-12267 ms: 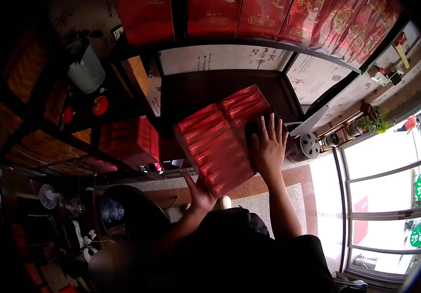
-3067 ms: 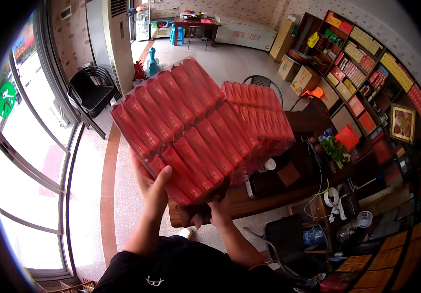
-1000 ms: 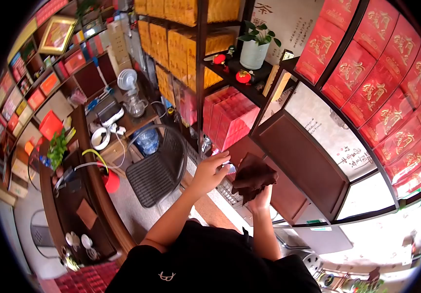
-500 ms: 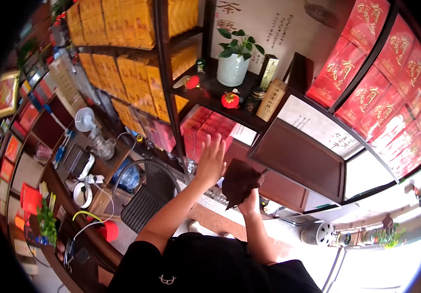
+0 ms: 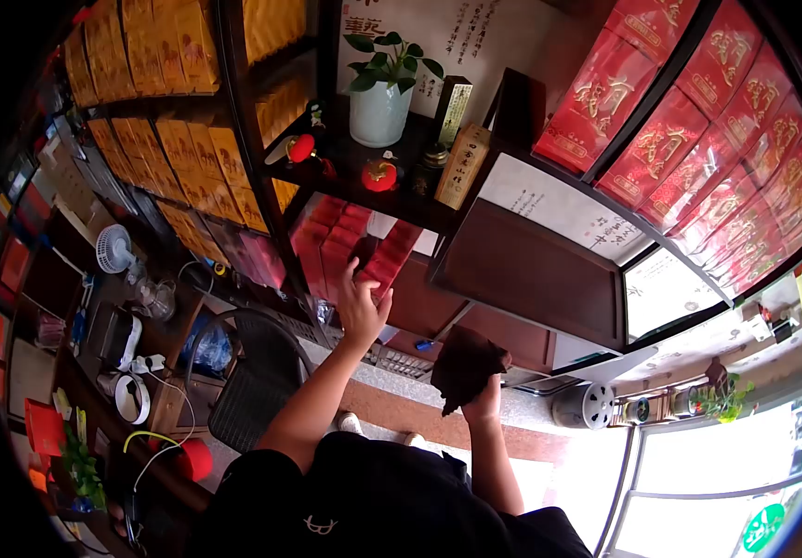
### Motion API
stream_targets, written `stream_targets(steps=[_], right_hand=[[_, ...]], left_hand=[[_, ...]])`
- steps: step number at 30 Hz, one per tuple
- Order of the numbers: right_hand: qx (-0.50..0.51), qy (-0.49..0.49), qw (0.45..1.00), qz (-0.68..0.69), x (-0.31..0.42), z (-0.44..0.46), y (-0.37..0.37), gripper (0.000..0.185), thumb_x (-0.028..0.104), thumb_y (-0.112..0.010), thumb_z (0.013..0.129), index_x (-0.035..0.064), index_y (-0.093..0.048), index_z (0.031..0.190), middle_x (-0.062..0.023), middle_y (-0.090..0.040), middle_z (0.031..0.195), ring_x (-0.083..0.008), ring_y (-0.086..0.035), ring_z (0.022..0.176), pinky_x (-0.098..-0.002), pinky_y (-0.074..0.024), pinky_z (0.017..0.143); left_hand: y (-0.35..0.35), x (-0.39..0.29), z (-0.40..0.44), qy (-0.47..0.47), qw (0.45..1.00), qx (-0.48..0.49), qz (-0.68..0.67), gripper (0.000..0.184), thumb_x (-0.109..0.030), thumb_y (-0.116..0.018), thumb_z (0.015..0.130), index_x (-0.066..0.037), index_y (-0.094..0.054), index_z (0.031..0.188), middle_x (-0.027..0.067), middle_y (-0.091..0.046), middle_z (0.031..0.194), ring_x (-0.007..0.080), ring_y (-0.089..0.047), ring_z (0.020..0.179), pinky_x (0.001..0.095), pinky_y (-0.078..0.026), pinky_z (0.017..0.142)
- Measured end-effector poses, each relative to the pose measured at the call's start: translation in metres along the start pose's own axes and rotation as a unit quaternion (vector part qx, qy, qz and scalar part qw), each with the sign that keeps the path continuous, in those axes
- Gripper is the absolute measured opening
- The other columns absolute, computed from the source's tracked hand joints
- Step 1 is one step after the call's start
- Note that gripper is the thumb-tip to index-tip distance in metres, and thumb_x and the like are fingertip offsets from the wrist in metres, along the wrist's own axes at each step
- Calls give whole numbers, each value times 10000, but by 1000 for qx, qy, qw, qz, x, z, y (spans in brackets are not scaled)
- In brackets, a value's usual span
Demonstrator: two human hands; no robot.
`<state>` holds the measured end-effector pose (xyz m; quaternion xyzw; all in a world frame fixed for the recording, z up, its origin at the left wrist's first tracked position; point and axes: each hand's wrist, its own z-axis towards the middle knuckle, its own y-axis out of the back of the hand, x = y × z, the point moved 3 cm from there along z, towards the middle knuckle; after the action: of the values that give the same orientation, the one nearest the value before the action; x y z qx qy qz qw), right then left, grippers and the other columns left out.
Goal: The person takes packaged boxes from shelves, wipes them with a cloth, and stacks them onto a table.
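Cloth (image 5: 468,367), dark brown and crumpled, is clasped in the right hand (image 5: 484,404), well apart from the slim red rectangular box (image 5: 393,255) in the dark wooden shelf unit (image 5: 245,130). Watching remotely, I see that the left hand (image 5: 362,314) is much nearer to that box, which lies just beyond its fingers, up and slightly right in my view. The box's long axis slants from upper right down toward this hand, beside the stacked glossy red boxes (image 5: 324,240). Left fingers bend partly near its lower end; that spot is dim, so I can't tell whether they grip, touch or hover.
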<state>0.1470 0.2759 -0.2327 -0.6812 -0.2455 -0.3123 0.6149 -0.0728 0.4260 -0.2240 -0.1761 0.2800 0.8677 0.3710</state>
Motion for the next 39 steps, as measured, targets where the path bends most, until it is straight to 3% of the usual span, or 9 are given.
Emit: stream_targets(steps=[6,13,16,17,21,23,27,34,39], right_hand=[[102,31,991,-75,2,14,8,648,510,-494,971,30,-421,1400,-105,-546,1332,-254,-548,1215,-405,-429,1065],[14,-57,971,-232,9,13,2,512,392,-437,1021,14,-436,1366,-130,-572,1263,-213,-580,1138,-389,-466,985],[169,232,806,-517,37,11,-72,503,246,-476,992,-6,-405,1422,-186,-493,1430,-297,-438,1365,-504,-175,1183],[213,215,773,-558,48,3,-101,699,220,-615,847,-7,-363,1459,-173,-415,1500,-337,-281,1460,-552,-27,1194],[416,327,639,-558,36,-35,-157,890,354,-738,651,14,-430,1414,-185,-368,1528,-341,-355,1425,-538,-233,1169],[405,378,620,-556,48,-48,-173,616,348,-600,813,13,-545,1326,-187,-486,1447,-338,-483,1339,-514,-273,1150],[348,440,575,-596,81,-43,-153,415,245,-543,849,31,-646,1189,-160,-626,1303,-273,-592,1240,-451,-322,1132],[12,497,561,-662,164,-26,-81,463,435,-588,851,44,-687,1080,-121,-669,1220,-308,-641,1142,-517,-352,1100],[-87,513,488,-700,168,-59,-128,307,267,-661,779,134,-711,1052,-32,-675,1187,-278,-573,1154,-550,-215,1147]], left_hand=[[2,2,-20,122,990,-10,-68,587,-191,-857,624,-32,-577,1115,195,-602,1228,377,-583,1122,457,-467,923],[79,-31,-45,156,975,-37,-155,596,-212,-862,636,-5,-624,1142,135,-695,1007,242,-681,922,366,-521,820],[129,-65,-30,131,968,131,-167,604,-185,-853,627,8,-618,1149,113,-691,1004,178,-659,906,341,-522,816],[138,-76,-28,107,967,179,-150,604,-201,-854,626,10,-625,1144,120,-698,983,187,-677,877,346,-534,786],[154,-100,-38,48,972,195,-125,721,-351,-848,504,-41,-655,1125,139,-697,944,324,-698,830,372,-550,733],[161,-110,-40,70,970,211,-101,658,-372,-847,536,-43,-669,1078,113,-701,942,279,-701,807,356,-543,702],[167,-130,-33,69,964,132,-220,637,-291,-890,551,9,-654,1060,150,-709,1025,228,-709,899,327,-550,765],[144,-152,-13,54,889,94,-444,742,-186,-883,616,37,-491,1205,245,-625,1202,291,-645,1093,399,-523,919],[106,-176,2,77,838,90,-532,712,-195,-865,660,26,-466,1207,225,-616,1209,273,-620,1119,398,-512,943]])
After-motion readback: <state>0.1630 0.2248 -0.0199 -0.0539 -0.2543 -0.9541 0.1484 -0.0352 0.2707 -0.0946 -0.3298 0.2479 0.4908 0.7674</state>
